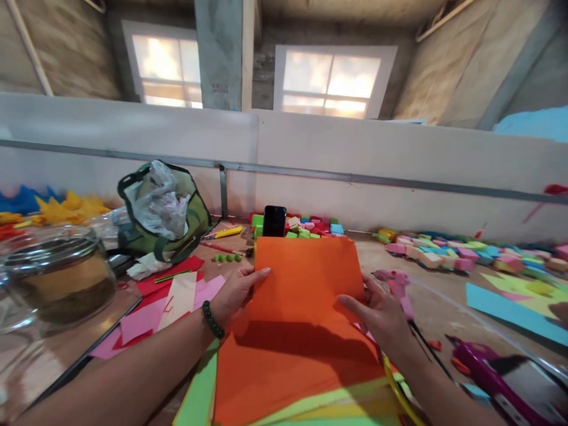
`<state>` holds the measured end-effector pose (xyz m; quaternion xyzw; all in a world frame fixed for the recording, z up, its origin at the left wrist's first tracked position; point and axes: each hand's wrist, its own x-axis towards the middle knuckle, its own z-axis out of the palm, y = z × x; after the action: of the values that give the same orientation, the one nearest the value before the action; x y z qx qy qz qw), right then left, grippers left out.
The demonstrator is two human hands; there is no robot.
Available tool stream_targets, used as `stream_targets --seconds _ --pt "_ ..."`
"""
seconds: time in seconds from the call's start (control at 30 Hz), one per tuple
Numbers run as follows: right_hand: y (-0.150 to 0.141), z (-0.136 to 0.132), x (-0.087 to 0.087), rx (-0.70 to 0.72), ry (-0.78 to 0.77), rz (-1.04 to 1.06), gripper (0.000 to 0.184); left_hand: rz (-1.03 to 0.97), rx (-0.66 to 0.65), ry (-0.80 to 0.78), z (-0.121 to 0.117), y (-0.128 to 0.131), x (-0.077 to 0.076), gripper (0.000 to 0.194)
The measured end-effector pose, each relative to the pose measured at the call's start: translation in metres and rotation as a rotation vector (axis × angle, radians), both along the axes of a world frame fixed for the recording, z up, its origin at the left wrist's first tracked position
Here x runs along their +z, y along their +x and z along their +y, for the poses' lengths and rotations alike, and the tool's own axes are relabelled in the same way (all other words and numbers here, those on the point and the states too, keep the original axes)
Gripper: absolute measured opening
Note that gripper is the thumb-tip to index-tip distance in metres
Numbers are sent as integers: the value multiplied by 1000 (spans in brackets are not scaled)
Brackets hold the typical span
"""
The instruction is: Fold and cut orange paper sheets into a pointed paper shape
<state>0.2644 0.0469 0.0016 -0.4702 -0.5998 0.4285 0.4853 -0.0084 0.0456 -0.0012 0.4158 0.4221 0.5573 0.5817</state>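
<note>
An orange paper sheet [308, 275] is raised at a tilt in front of me, held at both side edges. My left hand [239, 293], with a dark green bead bracelet on the wrist, is closed on its left edge, thumb on the near face. My right hand [379, 310] grips the right edge, thumb also in front, its fingers partly behind the sheet. Beneath lies more orange paper [284, 378], shaded by the raised part; whether the two are one sheet I cannot tell. Green and yellow sheets [202, 384] show around the bottom of the stack.
A phone [274, 221] stands against colourful paper blocks [310, 228]. Left are a bag [195, 201], a glass jar [57, 284], a yellow cutter [229, 232] and pink paper scraps [142, 319]. Right are a pink glue gun [398, 285], more blocks [465, 260], blue paper [515, 310] and a purple tool [483, 367].
</note>
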Motion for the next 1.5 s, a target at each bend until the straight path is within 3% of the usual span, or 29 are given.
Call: stream_targets --seconds 0.33,0.53,0.7,0.87,1.03,1.2,1.33,1.5 --pt "3 2 -3 5 21 10 57 -266 82 -12 4 -6 10 29" --pt "3 2 -3 3 12 1 61 -281 99 15 4 -9 10 32" --pt "0 0 1 79 14 131 54 -259 110 44 5 -9 9 32" --pt "2 3 -4 83 58 116 47 -244 102 44 5 -8 7 33" --pt "3 5 -9 97 75 115 44 -125 -25 -22 5 -5 2 38" --pt "-2 0 5 122 4 188 44 -17 -92 -21 2 -2 -1 31" --pt "1 1 14 -7 -5 346 37 35 -201 -46 -4 0 1 27" --pt "5 3 10 -89 -29 366 22 -22 -254 -65 -7 -1 4 35"
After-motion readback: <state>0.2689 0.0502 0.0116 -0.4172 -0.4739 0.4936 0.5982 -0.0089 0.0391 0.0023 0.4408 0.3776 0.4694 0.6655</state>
